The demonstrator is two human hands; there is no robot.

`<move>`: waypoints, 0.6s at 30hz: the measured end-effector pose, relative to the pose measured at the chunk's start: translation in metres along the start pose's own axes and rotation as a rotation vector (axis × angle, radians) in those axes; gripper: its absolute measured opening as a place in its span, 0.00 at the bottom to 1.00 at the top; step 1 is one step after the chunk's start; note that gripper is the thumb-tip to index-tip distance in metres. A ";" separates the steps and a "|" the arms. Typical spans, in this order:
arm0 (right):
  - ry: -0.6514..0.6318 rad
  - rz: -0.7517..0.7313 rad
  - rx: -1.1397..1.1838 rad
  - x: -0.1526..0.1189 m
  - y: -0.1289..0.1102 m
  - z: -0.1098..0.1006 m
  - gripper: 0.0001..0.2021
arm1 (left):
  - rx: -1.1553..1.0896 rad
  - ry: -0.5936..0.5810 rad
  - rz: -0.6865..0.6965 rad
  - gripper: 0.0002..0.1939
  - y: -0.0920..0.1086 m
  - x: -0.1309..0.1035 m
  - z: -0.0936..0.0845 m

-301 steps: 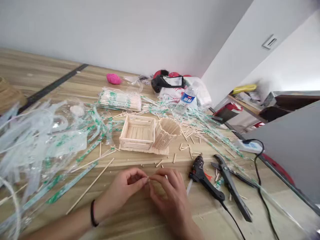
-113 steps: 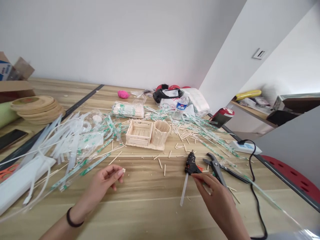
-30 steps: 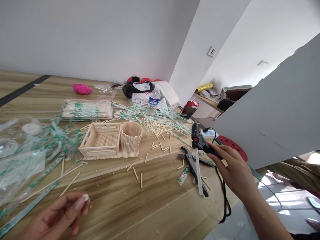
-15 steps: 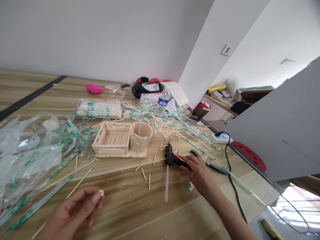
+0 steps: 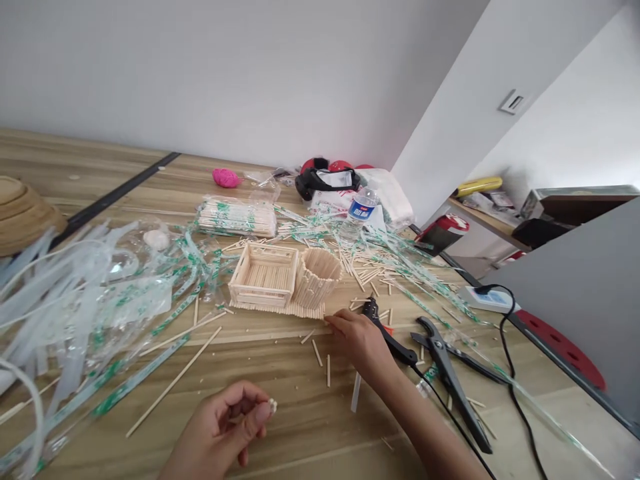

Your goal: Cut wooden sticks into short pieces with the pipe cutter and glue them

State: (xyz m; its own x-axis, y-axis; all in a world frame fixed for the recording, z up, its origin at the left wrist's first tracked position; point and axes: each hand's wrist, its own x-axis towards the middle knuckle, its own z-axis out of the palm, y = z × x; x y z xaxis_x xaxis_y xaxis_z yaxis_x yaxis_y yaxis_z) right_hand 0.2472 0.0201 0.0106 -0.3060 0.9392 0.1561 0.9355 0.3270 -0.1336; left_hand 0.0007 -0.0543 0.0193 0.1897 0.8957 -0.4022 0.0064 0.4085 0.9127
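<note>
My left hand (image 5: 227,427) is closed in a pinch at the lower middle, with a small bundle of short pale stick pieces (image 5: 273,405) between thumb and fingertips. My right hand (image 5: 361,339) reaches over the table, fingers together on the near right corner of a stick-built holder. That holder has a flat stick base (image 5: 280,309) bearing a slatted tray (image 5: 264,275) and, beside it, a round stick cup (image 5: 319,277). Behind my right hand lies a black hot glue gun (image 5: 395,343), with a translucent glue stick (image 5: 356,392) partly hidden by my wrist.
Black-handled cutters (image 5: 453,373) rest to the right, near a power strip (image 5: 487,299) with a black cord. Cut sticks (image 5: 370,270) and green-printed wrappers (image 5: 120,300) litter the table. A water bottle (image 5: 361,210), packed sticks (image 5: 237,217) and pink yarn (image 5: 227,177) stand farther back.
My right hand has left the glue gun and moved left to the corner of the holder. My left hand keeps its pinch. The view has swung, so the scene sits farther right.
</note>
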 end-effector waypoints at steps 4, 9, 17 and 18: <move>-0.016 -0.016 -0.029 0.000 0.000 0.000 0.11 | 0.011 -0.056 0.001 0.19 -0.003 0.002 -0.005; -0.025 -0.042 0.004 0.002 0.003 -0.001 0.10 | 0.034 -0.074 0.007 0.16 -0.002 0.003 -0.008; 0.112 0.058 0.563 -0.024 -0.058 -0.021 0.06 | -0.008 -0.034 0.030 0.16 0.003 0.001 -0.005; 0.129 0.082 0.704 -0.028 -0.069 -0.021 0.05 | -0.013 -0.030 0.037 0.15 0.003 0.000 -0.004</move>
State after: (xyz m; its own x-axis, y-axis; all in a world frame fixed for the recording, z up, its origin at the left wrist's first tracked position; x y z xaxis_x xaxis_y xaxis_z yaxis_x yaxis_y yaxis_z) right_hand 0.1947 -0.0311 0.0361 -0.1762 0.9578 0.2271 0.6052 0.2873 -0.7424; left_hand -0.0032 -0.0518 0.0219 0.2191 0.9045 -0.3658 -0.0137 0.3777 0.9258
